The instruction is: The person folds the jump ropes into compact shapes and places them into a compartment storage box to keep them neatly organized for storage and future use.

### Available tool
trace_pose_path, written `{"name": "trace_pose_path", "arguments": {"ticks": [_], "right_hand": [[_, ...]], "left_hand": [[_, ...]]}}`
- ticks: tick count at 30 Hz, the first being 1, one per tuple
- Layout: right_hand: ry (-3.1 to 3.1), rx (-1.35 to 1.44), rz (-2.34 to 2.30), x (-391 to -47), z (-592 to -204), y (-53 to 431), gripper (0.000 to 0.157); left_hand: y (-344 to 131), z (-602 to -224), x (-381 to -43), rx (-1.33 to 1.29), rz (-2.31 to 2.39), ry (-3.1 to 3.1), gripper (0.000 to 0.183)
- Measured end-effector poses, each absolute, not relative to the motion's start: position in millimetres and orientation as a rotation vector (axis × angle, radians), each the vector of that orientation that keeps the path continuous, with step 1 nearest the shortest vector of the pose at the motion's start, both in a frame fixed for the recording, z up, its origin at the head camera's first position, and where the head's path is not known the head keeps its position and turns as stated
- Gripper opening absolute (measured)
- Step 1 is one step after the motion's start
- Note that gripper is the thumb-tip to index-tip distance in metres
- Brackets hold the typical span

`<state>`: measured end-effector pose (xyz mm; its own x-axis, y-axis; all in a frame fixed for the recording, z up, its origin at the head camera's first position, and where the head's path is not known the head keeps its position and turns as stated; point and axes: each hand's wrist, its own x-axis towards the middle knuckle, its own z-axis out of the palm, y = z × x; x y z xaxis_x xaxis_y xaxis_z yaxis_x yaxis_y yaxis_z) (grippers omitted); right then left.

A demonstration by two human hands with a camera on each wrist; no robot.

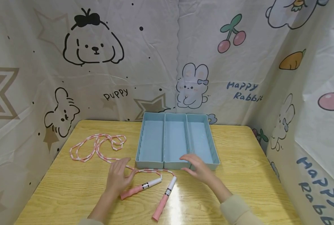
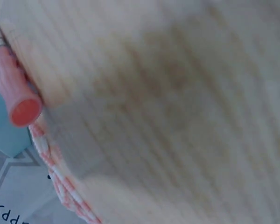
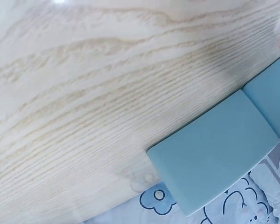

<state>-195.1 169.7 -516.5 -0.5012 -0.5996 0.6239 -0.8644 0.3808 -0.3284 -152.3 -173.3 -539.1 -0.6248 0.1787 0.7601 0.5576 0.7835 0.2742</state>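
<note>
A beaded pink-and-white jump rope [image 1: 96,147] lies looped on the left of the table. Its two pink-and-white handles, one nearer the left [image 1: 141,188] and one nearer the middle [image 1: 164,198], rest in front of a blue tray [image 1: 163,165] with three long compartments. My left hand [image 1: 117,178] overlaps the rope just left of the handles, thumb apart from the fingers. Around the front right of the tray, my right hand [image 1: 199,170] hovers with fingers and thumb spread and nothing between them. In the left wrist view a handle's flared pink end [image 2: 24,109] shows beside the rope.
The wooden table [image 1: 240,162] meets a printed cloth [image 1: 153,68] at the back and sides. The tray stands near the table's back edge, its compartments side by side. Bare wood shows to the right of the tray.
</note>
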Motion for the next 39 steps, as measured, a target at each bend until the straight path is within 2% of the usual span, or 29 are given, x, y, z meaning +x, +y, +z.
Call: {"name": "trace_pose_path", "arguments": {"ticks": [4,8,16,23,30,39], "right_hand": [[-2.22,1.304,0.939,-191.6,-519.7,164.8,0.048],[-2.218,1.34,0.97,-187.3,-523.1,160.8,0.046],[-2.259,1.37,1.007,-180.8,-534.0,154.9,0.048],[-2.295,1.371,1.012,-175.8,-540.1,149.3,0.04],[-2.325,1.416,0.999,-174.0,-548.7,146.6,0.036],[-2.377,1.443,0.965,-171.3,-559.4,145.5,0.034]], "left_hand": [[-172.3,-545.7,-147.2,-0.553,-0.659,-2.245,0.044],[-172.4,-552.6,-141.5,-0.569,-0.681,-2.294,0.053],[-174.8,-566.8,-134.6,-0.644,-0.727,-2.31,0.044],[-175.9,-572.1,-129.2,-0.67,-0.753,-2.346,0.041],[-176.3,-577.0,-123.3,-0.654,-0.767,-2.416,0.05],[-178.5,-587.8,-121.3,-0.645,-0.806,-2.417,0.049]]}}
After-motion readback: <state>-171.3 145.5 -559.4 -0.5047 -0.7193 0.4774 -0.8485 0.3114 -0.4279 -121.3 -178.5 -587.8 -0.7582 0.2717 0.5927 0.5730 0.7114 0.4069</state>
